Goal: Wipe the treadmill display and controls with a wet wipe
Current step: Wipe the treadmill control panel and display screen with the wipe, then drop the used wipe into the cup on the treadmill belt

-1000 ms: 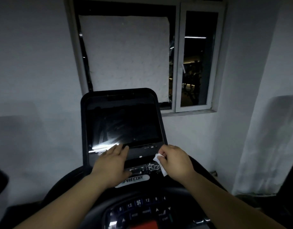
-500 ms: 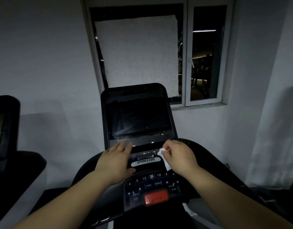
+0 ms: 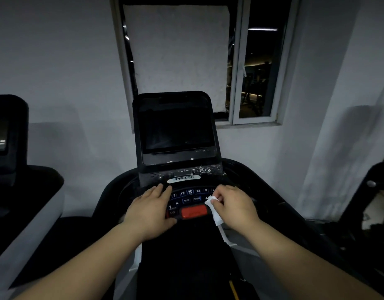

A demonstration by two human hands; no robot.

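The treadmill's dark display point(image 3: 175, 128) stands upright ahead of me, switched off. Below it sits the control panel point(image 3: 190, 197) with lit blue buttons and a red stop button point(image 3: 194, 211). My left hand point(image 3: 151, 210) lies flat on the panel's left side, fingers together, covering some buttons. My right hand point(image 3: 235, 205) pinches a white wet wipe point(image 3: 213, 207) against the panel's right edge; the wipe hangs down past the red button.
A second treadmill console point(image 3: 7, 135) stands at the left. A window point(image 3: 257, 61) with a white board over its left pane is in the wall behind the display. Black handrails point(image 3: 271, 191) curve around the console. A dark object sits at the far right.
Both hands have come down from the strip under the display to the button panel. The view has dropped and pulled back, and the display now looks farther off.
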